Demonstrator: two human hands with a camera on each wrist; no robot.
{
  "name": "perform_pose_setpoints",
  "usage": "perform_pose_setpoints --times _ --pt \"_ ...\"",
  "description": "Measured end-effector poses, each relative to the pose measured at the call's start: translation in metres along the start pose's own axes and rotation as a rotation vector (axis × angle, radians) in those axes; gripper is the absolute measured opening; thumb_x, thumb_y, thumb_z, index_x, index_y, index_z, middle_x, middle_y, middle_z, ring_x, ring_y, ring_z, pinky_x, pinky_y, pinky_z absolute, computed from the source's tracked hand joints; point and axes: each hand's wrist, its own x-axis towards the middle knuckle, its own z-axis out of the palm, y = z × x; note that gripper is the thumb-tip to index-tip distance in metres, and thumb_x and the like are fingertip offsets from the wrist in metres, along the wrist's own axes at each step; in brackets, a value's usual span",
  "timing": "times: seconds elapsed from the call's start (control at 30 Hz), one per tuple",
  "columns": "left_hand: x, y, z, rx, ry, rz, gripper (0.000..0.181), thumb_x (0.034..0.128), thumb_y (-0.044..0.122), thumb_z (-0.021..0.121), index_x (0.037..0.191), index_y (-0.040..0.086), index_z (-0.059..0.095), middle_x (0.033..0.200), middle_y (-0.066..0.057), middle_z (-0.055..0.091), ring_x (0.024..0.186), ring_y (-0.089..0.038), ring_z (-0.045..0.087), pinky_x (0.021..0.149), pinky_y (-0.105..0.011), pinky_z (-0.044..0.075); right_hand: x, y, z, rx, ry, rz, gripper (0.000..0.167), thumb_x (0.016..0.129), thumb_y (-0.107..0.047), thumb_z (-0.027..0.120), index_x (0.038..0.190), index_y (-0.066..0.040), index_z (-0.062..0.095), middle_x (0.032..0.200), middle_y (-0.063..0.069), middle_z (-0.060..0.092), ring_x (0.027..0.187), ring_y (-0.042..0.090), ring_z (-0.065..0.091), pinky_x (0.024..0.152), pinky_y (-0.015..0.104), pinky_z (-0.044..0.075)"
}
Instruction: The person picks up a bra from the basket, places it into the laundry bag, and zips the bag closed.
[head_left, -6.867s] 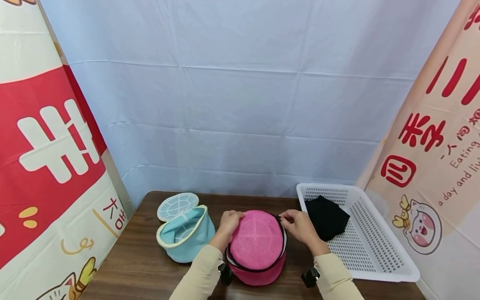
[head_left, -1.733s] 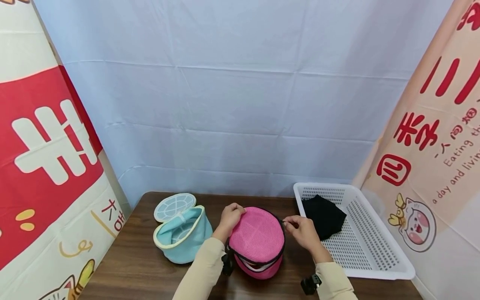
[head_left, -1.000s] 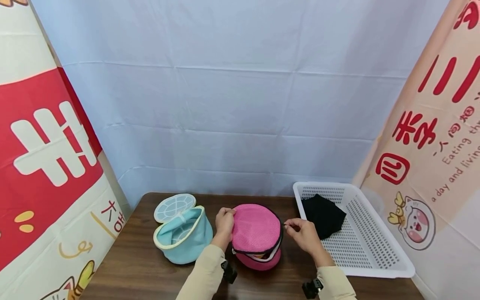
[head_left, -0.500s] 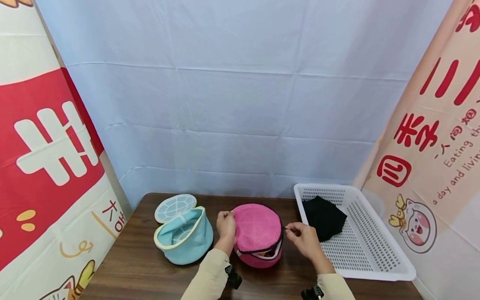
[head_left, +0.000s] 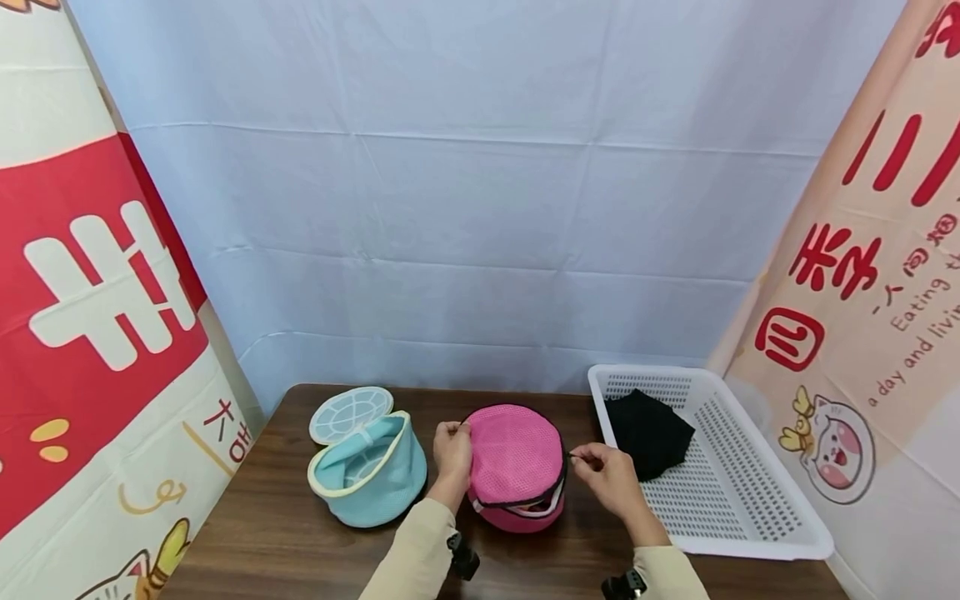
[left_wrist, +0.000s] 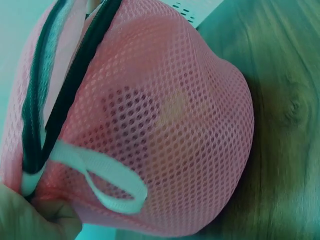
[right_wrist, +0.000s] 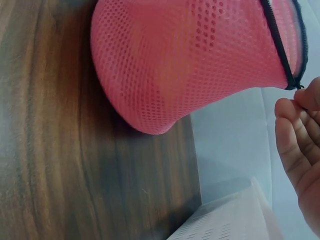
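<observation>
A round pink mesh laundry bag [head_left: 517, 454] stands on the table, its lid partly unzipped. Through the gap at the front, white lining and some dark and coloured contents show. My left hand [head_left: 453, 457] grips the bag's left rim, beside the white loop [left_wrist: 112, 182] seen in the left wrist view. At the right rim my right hand [head_left: 609, 477] pinches the zipper pull [right_wrist: 300, 88] between thumb and forefinger. In the left wrist view the dark zipper [left_wrist: 75, 82] runs along the parted edge. Shapes inside show faintly through the mesh.
A light blue mesh bag [head_left: 382, 487] with cream trim stands at left, its lid [head_left: 351, 415] folded back. At right lies a white perforated basket [head_left: 750, 500] holding a folded black cloth [head_left: 648, 435]. The brown table [head_left: 247, 533] meets a pale curtain behind.
Since the earliest frame, the bag has turned and tilted, and the lid's gap shows mainly at the front. My right hand with the zipper pull has shifted slightly nearer. The last half second shows little movement.
</observation>
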Motion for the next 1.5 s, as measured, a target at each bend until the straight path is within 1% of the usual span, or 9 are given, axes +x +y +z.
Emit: perform_pose_setpoints --times 0.13,0.23,0.3,0.5,0.67,0.77,0.9,1.17,1.5 --pt "-0.004 0.002 -0.004 0.089 -0.047 0.019 0.01 0.091 0.012 0.053 0.091 0.002 0.052 0.087 -0.011 0.051 0.081 -0.025 0.049 0.071 -0.038 0.039 0.002 0.0 -0.001 -0.001 0.022 0.026 0.016 0.071 0.007 0.072 0.075 -0.008 0.068 0.067 -0.009 0.061 0.058 0.004 0.052 0.051 0.024 0.044" --pt "-0.005 0.003 -0.005 0.119 -0.066 0.02 0.011 0.09 0.012 0.054 0.092 0.001 0.052 0.087 -0.011 0.052 0.08 -0.025 0.05 0.071 -0.039 0.04 0.002 0.002 -0.002 -0.008 0.029 0.034 0.016 0.07 0.007 0.072 0.075 -0.008 0.068 0.066 -0.009 0.061 0.058 0.003 0.052 0.052 0.024 0.045" --pt "-0.004 0.003 -0.006 0.153 -0.068 0.04 0.014 0.0887 0.013 0.055 0.095 0.001 0.054 0.09 -0.012 0.051 0.083 -0.026 0.05 0.074 -0.04 0.04 0.002 0.003 -0.002 -0.003 0.021 0.03 0.016 0.07 0.008 0.072 0.075 -0.007 0.069 0.067 -0.008 0.062 0.058 0.003 0.052 0.051 0.023 0.045" --pt "0.007 0.008 -0.007 0.354 -0.095 0.156 0.039 0.085 0.024 0.061 0.114 -0.002 0.054 0.104 -0.019 0.046 0.092 -0.032 0.048 0.081 -0.047 0.04 0.004 0.006 -0.004 0.047 -0.04 0.05 0.013 0.073 0.009 0.071 0.077 -0.004 0.068 0.068 0.0 0.065 0.058 0.004 0.056 0.049 0.021 0.045" --pt "0.017 0.015 -0.006 0.461 -0.158 0.236 0.04 0.0851 0.026 0.062 0.116 0.0 0.055 0.108 -0.019 0.047 0.095 -0.033 0.049 0.082 -0.047 0.04 0.006 0.006 -0.006 0.088 -0.095 0.093 0.012 0.076 0.008 0.069 0.078 -0.004 0.068 0.069 0.0 0.064 0.058 0.005 0.058 0.049 0.023 0.046" --pt "0.021 0.019 -0.004 0.492 -0.205 0.285 0.037 0.0858 0.024 0.062 0.115 0.002 0.057 0.11 -0.02 0.05 0.098 -0.033 0.05 0.082 -0.048 0.041 0.008 0.007 -0.006 0.094 -0.119 0.099 0.009 0.078 0.007 0.068 0.08 -0.002 0.068 0.068 0.0 0.064 0.058 0.007 0.059 0.049 0.024 0.046" --pt "0.025 0.022 0.001 0.538 -0.285 0.302 0.037 0.0869 0.024 0.061 0.116 0.002 0.058 0.112 -0.02 0.052 0.101 -0.033 0.05 0.083 -0.047 0.041 0.011 0.008 -0.007 0.08 -0.124 0.102 0.008 0.078 0.007 0.068 0.08 -0.001 0.068 0.066 0.0 0.063 0.057 0.008 0.059 0.049 0.024 0.046" --pt "0.028 0.026 0.013 0.622 -0.308 0.334 0.04 0.0877 0.028 0.061 0.119 0.003 0.06 0.112 -0.018 0.055 0.102 -0.032 0.052 0.084 -0.047 0.042 0.013 0.009 -0.009 0.088 -0.131 0.112 0.009 0.078 0.006 0.069 0.079 -0.003 0.068 0.063 -0.002 0.062 0.057 0.009 0.059 0.05 0.025 0.046" --pt "0.027 0.033 0.025 0.704 -0.435 0.395 0.029 0.0888 0.023 0.059 0.112 0.007 0.064 0.108 -0.008 0.063 0.098 -0.025 0.058 0.079 -0.04 0.046 0.012 0.01 -0.008 0.061 -0.133 0.111 0.008 0.077 0.005 0.069 0.08 -0.003 0.069 0.066 -0.004 0.063 0.058 0.005 0.056 0.05 0.024 0.045"
